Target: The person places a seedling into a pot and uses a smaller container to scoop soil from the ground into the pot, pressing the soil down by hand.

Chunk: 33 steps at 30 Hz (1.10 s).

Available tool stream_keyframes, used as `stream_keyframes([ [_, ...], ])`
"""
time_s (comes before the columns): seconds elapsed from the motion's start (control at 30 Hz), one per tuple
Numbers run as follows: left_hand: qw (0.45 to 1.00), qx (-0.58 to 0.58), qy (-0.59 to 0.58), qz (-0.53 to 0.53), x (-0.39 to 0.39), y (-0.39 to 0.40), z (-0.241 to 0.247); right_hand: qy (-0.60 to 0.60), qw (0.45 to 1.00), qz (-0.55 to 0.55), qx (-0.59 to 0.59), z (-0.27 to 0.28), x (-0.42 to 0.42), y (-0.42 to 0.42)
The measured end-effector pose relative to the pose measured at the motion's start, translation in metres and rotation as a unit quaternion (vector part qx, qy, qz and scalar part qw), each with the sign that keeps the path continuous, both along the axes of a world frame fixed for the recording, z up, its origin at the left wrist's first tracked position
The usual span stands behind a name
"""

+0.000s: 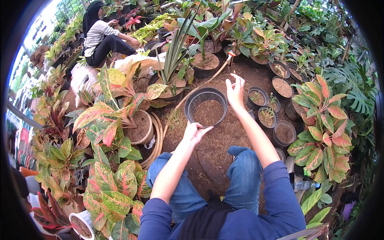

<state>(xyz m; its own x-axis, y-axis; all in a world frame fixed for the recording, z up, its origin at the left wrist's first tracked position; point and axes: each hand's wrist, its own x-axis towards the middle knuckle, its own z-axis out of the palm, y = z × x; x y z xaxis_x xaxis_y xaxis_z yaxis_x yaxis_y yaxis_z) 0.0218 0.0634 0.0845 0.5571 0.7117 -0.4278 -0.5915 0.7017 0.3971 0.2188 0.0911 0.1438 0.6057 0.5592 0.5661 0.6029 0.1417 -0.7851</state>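
A round black plastic plant pot (205,108), partly filled with brown growing medium (208,112), is before me. My left hand (194,133) grips its near rim and side, with the fingers under the pot. My right hand (236,90) is raised just right of the pot, apart from it, with curled fingers and nothing visible in them. Beyond that hand, to its right, a small black pot (257,97) holds low green shoots. Bare brown soil (207,159) lies between my knees.
Left of me are a coiled tan hose (157,141) and potted red-green aglaonemas (114,186). Small pots, including a grey-black one (284,133), line the right side beside a large aglaonema (325,135). A person (103,37) sits at the upper left. A plastic bottle (303,185) lies right.
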Motion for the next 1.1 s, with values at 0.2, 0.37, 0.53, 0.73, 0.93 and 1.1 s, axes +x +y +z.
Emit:
stream_keyframes([
  [0.2, 0.997, -0.074, -0.017, -0.015, 0.005, 0.004, -0.009, 0.196, 0.918, 0.243, -0.244, -0.043, 0.012, -0.002],
  [0.37, 0.999, -0.008, 0.026, -0.034, 0.007, -0.004, 0.007, 0.202, 0.939, 0.209, -0.186, -0.046, 0.024, -0.001],
  [0.53, 0.987, 0.102, 0.115, -0.035, 0.008, -0.011, 0.017, -0.040, 0.976, 0.122, -0.176, -0.028, 0.020, -0.007],
  [0.73, 0.973, 0.175, 0.141, -0.047, 0.013, -0.019, 0.027, 0.114, 0.895, 0.278, -0.331, -0.026, -0.010, -0.012],
  [0.93, 0.973, 0.167, 0.146, -0.056, 0.011, -0.023, 0.025, 0.159, 0.862, 0.251, -0.411, -0.049, -0.017, 0.005],
  [1.1, 0.968, 0.192, 0.145, -0.075, 0.015, -0.023, 0.022, 0.101, 0.856, 0.309, -0.403, -0.073, -0.036, 0.013],
])
